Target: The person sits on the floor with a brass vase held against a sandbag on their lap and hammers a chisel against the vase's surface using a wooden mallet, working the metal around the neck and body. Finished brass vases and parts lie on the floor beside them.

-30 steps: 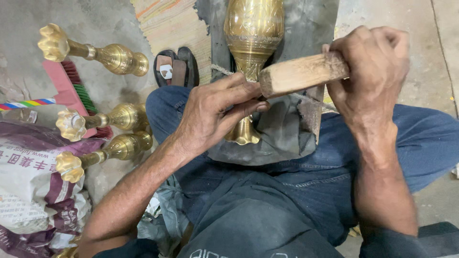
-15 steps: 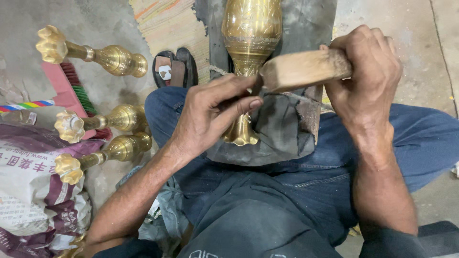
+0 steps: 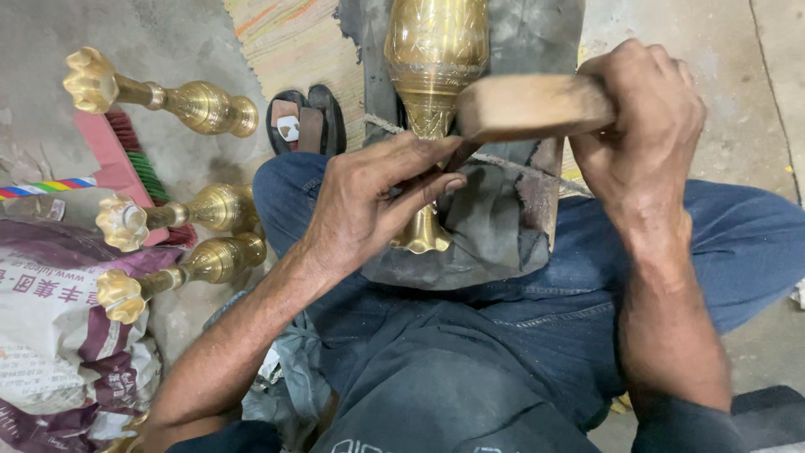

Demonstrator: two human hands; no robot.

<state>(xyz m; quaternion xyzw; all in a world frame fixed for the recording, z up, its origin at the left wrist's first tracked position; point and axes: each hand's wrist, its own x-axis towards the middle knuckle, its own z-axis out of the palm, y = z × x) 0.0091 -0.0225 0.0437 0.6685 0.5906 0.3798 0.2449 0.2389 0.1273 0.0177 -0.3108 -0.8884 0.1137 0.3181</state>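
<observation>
Our right hand (image 3: 641, 126) is closed around a blurred, light brown wooden mallet (image 3: 528, 105), whose head sits just above our left hand (image 3: 369, 205). That hand's fingers (image 3: 419, 164) press on the neck of an engraved golden brass vase (image 3: 434, 75) lying across dark cloth (image 3: 495, 226) on our lap; whether they pinch anything, we cannot tell.

Three finished brass vases (image 3: 159, 94) lie on the concrete floor by a printed sack (image 3: 50, 335), a brush (image 3: 138, 164) and sandals (image 3: 306, 122).
</observation>
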